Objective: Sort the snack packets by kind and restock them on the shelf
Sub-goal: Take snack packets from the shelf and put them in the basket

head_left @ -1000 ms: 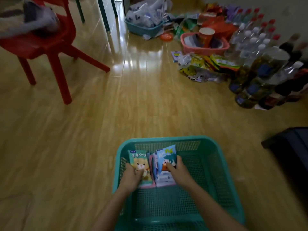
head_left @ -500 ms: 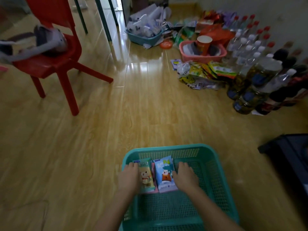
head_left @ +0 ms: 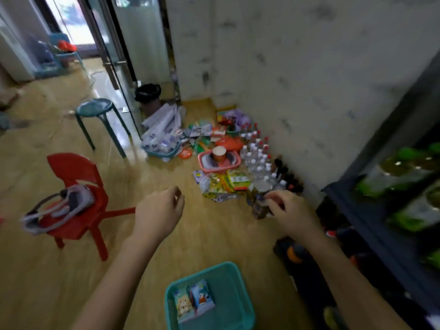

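A teal basket sits on the wooden floor at the bottom of the head view. Inside it lie two small stacks of snack packets, a green one with a bear and a blue one, side by side. My left hand and my right hand are raised well above the basket, both loosely curled and holding nothing. More snack packets lie in a heap on the floor ahead. A dark shelf with green packets stands at the right.
A red chair carrying a grey headset stands at the left, a teal stool behind it. A pink basket, bottles and a blue basket crowd the wall ahead. A dark object lies by the shelf's foot.
Both hands have let go of the packets and lifted out of the basket. The view has swung up and back, so the basket now sits low and the wall and shelf show.
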`<control>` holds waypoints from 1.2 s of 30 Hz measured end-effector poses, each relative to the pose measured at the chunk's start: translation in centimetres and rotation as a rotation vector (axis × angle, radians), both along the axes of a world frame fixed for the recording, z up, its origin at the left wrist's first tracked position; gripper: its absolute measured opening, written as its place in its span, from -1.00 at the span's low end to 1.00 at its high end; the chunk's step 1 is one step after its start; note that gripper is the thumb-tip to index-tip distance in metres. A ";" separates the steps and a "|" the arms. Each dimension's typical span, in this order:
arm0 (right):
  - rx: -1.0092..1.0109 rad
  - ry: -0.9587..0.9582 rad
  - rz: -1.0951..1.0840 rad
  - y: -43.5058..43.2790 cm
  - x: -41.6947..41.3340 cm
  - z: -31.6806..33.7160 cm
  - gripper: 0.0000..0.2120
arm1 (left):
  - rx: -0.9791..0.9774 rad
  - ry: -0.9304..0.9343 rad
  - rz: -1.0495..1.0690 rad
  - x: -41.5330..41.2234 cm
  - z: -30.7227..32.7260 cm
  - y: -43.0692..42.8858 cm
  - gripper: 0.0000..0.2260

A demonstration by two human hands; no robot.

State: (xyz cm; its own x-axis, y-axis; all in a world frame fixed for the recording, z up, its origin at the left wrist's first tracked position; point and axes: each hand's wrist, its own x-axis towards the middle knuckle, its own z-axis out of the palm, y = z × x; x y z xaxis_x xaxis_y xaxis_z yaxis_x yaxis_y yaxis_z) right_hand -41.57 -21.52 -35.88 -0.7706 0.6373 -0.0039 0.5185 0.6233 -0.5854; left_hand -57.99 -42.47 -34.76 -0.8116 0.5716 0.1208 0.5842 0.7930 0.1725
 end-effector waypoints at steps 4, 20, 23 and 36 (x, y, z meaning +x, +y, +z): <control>0.149 0.024 -0.081 1.4 7.0 15.9 -0.79 | 0.078 0.058 -0.144 4.1 14.3 3.0 -0.75; 0.489 -0.015 -0.846 -10.1 40.9 32.4 -0.75 | 0.472 0.082 -0.896 26.9 29.3 9.1 -0.81; 0.521 -0.055 -1.005 -13.3 46.7 32.8 -0.77 | 0.516 0.048 -1.066 32.7 30.2 10.6 -0.82; 0.517 -0.119 -1.333 -15.2 65.8 33.8 -0.79 | 0.672 -0.011 -1.440 55.8 32.0 18.3 -0.84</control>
